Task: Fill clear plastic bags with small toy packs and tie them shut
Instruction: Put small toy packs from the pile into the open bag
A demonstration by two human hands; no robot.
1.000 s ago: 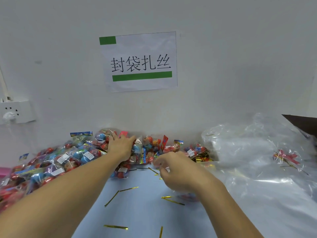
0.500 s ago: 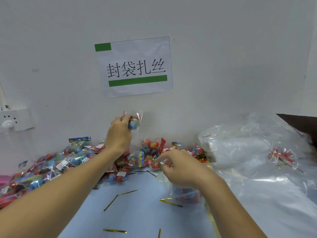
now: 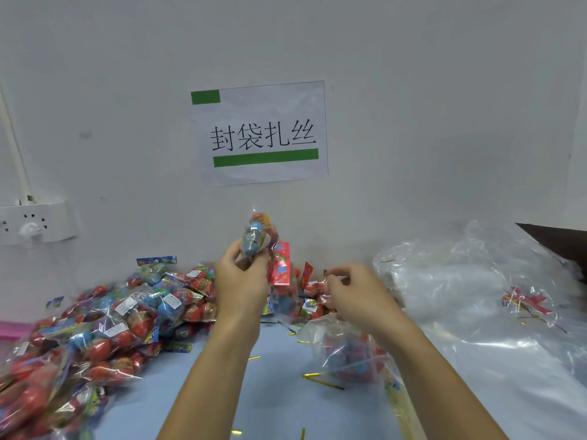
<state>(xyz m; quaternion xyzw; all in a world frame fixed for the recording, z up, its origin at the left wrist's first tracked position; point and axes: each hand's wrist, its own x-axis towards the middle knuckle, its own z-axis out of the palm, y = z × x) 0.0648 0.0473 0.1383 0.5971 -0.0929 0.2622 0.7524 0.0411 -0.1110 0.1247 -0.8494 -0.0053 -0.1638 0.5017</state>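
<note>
Your left hand [image 3: 241,281] is raised above the table [image 3: 279,398], fingers curled around a toy pack [image 3: 257,236]: a crinkly clear wrapper holding smooth egg-shaped toys, one blue, one orange-red behind it. A glossy red card header [image 3: 281,265] hangs just beside your knuckles, inside more clear film trailing down from the grip.

Your right hand [image 3: 355,296] is lower and to the right, fingers bent and pinching the thin, wrinkled mouth of a clear bag [image 3: 346,354]. The bag sags below that hand onto the table, soft and shapeless, with blurred blue and red toys showing through its wall.

The table top is smooth and pale blue. Short gold twist ties [image 3: 320,381], thin and shiny like foil strips, lie scattered on it near the bag and between your forearms.

To your left, a heap of packs [image 3: 111,325] spreads along the wall: shiny film, rounded red and blue eggs, small white labels. To your right lies a stack of clear bags [image 3: 476,296], slick and creased, catching white glare; one red toy pack [image 3: 527,301] rests on top.

On the matte white wall hang a paper sign [image 3: 260,134] with green bars and a white socket strip [image 3: 38,222].
</note>
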